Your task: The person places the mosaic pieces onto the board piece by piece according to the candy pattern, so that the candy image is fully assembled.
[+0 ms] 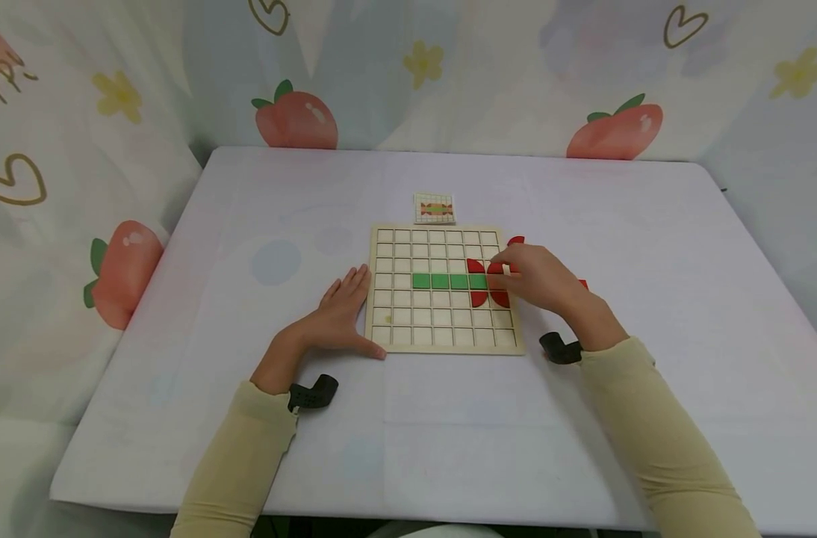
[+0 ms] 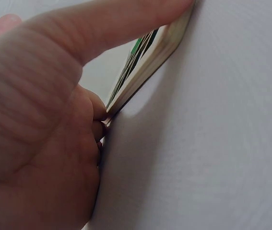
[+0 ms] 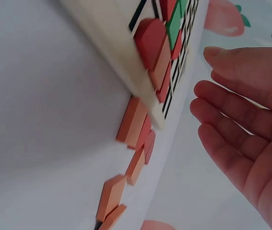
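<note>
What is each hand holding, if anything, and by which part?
Nothing appears to be held. The left hand only rests against the left edge of the square pale wooden grid board; the right hand shows nothing in its grasp.

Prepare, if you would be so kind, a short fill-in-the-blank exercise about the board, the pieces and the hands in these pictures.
1. The square tiles set in a straight row on the grid board are coloured ____.
2. The curved pieces around one end of that row have ____ tops.
3. The person's ____ hand has its fingers at the side of the grid board.
4. Seen from the person, the small pattern card lies just past the grid board's ____ edge, not its near one.

Missing words: green; red; left; far.
</note>
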Tool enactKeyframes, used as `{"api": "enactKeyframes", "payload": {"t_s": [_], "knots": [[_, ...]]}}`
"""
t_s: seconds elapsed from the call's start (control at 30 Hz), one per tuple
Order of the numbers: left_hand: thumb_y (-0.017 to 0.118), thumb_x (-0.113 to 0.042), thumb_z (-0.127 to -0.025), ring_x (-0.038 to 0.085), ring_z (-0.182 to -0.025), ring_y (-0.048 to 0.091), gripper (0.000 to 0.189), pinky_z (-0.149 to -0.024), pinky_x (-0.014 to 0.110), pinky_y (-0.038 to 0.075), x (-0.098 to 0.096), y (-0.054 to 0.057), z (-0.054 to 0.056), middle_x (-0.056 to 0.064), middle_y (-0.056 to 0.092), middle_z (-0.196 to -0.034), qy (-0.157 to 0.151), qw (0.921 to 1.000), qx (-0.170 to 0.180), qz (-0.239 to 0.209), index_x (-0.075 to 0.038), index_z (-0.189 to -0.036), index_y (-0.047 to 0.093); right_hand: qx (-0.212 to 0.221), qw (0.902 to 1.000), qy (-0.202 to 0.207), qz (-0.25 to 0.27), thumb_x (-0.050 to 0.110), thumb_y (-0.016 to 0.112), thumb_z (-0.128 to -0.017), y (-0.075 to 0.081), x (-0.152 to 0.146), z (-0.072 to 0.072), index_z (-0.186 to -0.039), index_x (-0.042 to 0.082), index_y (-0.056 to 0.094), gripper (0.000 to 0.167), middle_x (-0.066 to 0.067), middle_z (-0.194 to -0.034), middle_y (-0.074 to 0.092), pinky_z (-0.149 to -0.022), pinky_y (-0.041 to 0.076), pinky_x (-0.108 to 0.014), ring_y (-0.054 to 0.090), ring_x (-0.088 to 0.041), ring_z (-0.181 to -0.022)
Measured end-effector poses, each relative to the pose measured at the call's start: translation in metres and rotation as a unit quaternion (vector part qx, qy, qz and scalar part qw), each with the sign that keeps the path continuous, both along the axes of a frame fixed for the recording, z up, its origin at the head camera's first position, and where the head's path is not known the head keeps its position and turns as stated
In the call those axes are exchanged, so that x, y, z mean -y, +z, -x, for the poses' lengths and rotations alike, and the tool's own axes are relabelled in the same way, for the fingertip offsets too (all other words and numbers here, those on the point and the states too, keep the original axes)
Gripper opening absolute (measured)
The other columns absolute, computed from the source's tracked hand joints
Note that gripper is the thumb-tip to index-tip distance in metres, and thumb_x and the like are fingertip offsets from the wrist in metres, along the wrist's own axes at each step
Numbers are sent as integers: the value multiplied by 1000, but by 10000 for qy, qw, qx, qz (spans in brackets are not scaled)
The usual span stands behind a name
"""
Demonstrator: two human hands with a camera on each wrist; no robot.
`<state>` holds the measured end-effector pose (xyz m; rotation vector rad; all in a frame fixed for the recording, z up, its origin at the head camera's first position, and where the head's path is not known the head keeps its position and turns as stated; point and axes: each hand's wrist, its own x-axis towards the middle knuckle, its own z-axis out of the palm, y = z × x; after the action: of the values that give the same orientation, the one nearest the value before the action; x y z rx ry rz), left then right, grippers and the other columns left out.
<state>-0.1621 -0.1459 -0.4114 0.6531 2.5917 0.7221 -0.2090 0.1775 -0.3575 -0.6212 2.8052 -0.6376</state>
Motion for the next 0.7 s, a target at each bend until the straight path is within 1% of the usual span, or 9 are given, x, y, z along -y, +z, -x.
{"api": "enactKeyframes", "payload": {"t_s": [0.07,0.17,0.27,0.33,0.4,0.53,0.6,0.7], "knots": [[74,-58,-64,19,-136,-16,128,-107,39,-6,0,0,0,10,-12,-152,-15,10000,-20,-7,-1,-145,-8,-23,10000,-56,-30,12,64,-87,0,-5,-2,-114,-4,61,31,-17,-109,61,-87,42,-46,53,-32,-101],[74,-58,-64,18,-136,-16,129,-107,38,-7,-1,-1,0,10,-12,-152,-7,10000,-30,3,-2,-145,-9,-88,9999,-2,-65,7,62,-87,1,-11,-3,-116,-7,58,32,-21,-112,59,-89,40,-48,52,-36,-105],[74,-58,-64,17,-136,-16,129,-107,38,-7,-1,-1,0,9,-13,-152,23,10000,-21,0,-2,-145,-9,-203,9997,91,-65,4,62,-86,1,-16,-3,-114,-8,59,31,-22,-109,60,-88,40,-48,53,-36,-104],[74,-59,-64,17,-136,-16,129,-107,38,-6,-1,-2,0,9,-13,-152,34,10000,-19,-2,-2,-145,-9,-208,9997,65,-103,5,63,-85,1,-20,-3,-113,-8,60,30,-21,-108,61,-87,41,-48,53,-35,-102],[74,-59,-64,17,-136,-16,129,-107,39,-6,-1,-2,-1,9,-13,-152,39,10000,-20,-6,-2,-145,-8,-132,9997,-101,-150,4,64,-85,1,-24,-3,-113,-7,60,30,-21,-108,60,-87,42,-49,52,-35,-103],[74,-59,-64,18,-136,-16,128,-107,38,-6,-1,-2,-1,9,-12,-152,44,10000,-13,8,-2,-145,-9,157,9983,-524,-210,6,63,-86,2,-32,-3,-118,-6,58,34,-23,-114,57,-87,41,-51,48,-37,-107],[74,-58,-64,18,-136,-15,128,-107,39,-6,-1,-1,-1,9,-12,-152,47,10000,-19,2,-2,-145,-8,235,9975,-624,-212,7,61,-87,2,-35,-3,-120,-7,57,36,-24,-115,56,-87,41,-52,47,-38,-108],[74,-57,-65,18,-136,-15,128,-107,39,-6,-1,-1,0,9,-12,-152,47,10000,-16,-10,-2,-145,-8,236,9967,-741,-243,9,61,-87,1,-41,-4,-120,-7,56,37,-25,-116,55,-87,40,-52,46,-38,-107]]}}
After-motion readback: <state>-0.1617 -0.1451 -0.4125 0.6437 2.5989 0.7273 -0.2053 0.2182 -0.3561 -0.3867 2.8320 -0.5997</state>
